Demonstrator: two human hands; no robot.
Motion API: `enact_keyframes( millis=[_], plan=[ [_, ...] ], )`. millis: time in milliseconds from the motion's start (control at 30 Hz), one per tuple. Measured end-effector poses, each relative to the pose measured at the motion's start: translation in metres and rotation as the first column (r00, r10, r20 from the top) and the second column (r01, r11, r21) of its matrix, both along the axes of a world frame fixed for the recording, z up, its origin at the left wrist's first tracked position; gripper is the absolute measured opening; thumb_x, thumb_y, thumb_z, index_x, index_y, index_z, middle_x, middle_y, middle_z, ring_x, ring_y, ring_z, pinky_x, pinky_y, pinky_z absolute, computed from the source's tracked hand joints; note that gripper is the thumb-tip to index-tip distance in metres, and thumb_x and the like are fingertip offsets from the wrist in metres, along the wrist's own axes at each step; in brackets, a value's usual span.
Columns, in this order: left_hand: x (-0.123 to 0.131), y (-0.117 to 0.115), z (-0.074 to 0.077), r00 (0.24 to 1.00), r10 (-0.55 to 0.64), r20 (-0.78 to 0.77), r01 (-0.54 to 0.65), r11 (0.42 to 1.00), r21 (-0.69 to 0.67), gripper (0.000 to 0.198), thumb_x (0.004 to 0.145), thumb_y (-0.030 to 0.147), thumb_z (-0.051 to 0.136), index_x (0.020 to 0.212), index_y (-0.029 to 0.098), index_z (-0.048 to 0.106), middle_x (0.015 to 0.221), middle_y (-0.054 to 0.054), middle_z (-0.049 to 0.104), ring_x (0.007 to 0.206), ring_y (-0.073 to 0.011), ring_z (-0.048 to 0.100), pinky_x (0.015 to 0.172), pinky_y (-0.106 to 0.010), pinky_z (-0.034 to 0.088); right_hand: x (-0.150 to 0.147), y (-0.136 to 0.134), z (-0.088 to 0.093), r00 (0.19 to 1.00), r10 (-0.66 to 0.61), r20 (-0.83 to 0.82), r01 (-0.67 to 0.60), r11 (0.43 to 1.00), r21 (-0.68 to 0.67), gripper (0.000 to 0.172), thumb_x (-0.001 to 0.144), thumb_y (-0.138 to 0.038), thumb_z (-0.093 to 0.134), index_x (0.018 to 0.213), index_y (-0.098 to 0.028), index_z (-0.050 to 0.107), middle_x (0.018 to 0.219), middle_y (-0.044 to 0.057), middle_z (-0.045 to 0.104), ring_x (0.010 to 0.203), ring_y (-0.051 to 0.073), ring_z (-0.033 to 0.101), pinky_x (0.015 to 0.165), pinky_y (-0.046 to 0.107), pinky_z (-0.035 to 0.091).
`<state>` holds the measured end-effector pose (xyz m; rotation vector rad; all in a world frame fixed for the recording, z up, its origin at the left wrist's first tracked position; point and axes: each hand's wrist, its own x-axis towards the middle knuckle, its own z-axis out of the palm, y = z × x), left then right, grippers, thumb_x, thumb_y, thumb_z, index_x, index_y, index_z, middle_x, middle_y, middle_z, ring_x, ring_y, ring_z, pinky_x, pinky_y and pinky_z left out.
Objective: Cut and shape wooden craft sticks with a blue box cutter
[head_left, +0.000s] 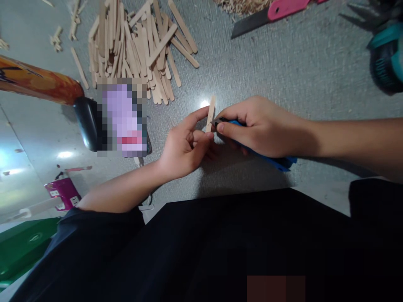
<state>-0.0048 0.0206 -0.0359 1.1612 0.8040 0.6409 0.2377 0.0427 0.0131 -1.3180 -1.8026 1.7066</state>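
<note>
"Above the grey table (283, 75), what does the left hand (185, 147) have?"

"A thin wooden stick (212, 111). The thumb is pressed at its near end, and the index finger reaches along to its left side farther up. The far end of the stick sticks out free, leaning slightly right."

"And the right hand (264, 126)?"

"Its fingers are wrapped round a blue-handled tool (283, 162). The dark tip is right at the stick's right edge, between the two hands. Whether it bites into the wood, I can't tell."

"So both grips are closed on something?"

"Yes, the left on the stick, the right on the tool."

"What lies around them?"

"Beyond the left hand there's a loose pile of similar sticks (135, 46), with a phone (124, 119), blurred out, at its near edge. Left of that lies an orange can (37, 79). Farther off, beyond the right hand, a pink-handled saw (277, 11) lies beside wood shavings (244, 5)."
</note>
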Motion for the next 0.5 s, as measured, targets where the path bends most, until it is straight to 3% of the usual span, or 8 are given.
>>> enact_keyframes(
  millis=[333,500],
  plan=[
    [0.0040,-0.0044,0.0089,0.977,0.026,-0.212,0.004,0.991,0.137,0.059,0.118,0.044,0.064,0.172,0.024,0.049,0.080,0.000,0.083,0.063,-0.0204,0.083,0.058,-0.034,0.073,-0.0028,-0.0007,0.0034,0.999,-0.039,-0.016,0.038,0.996,-0.080,0.045,0.116,-0.027,0.074,0.072,-0.020,0.066,0.057,-0.003,0.066,0.044,0.010,0.058,0.047,0.029,0.036],
    [0.0030,-0.0070,0.0049,0.958,0.047,-0.283,0.027,0.967,0.254,0.055,0.121,0.041,0.059,0.171,0.023,0.048,0.079,0.001,0.083,0.062,-0.0180,0.082,0.059,-0.030,0.070,-0.0033,0.0003,0.0039,1.000,-0.025,-0.001,0.025,0.998,-0.060,0.049,0.116,-0.026,0.073,0.068,-0.020,0.066,0.052,-0.003,0.064,0.043,0.009,0.057,0.046,0.028,0.036]
  ],
)
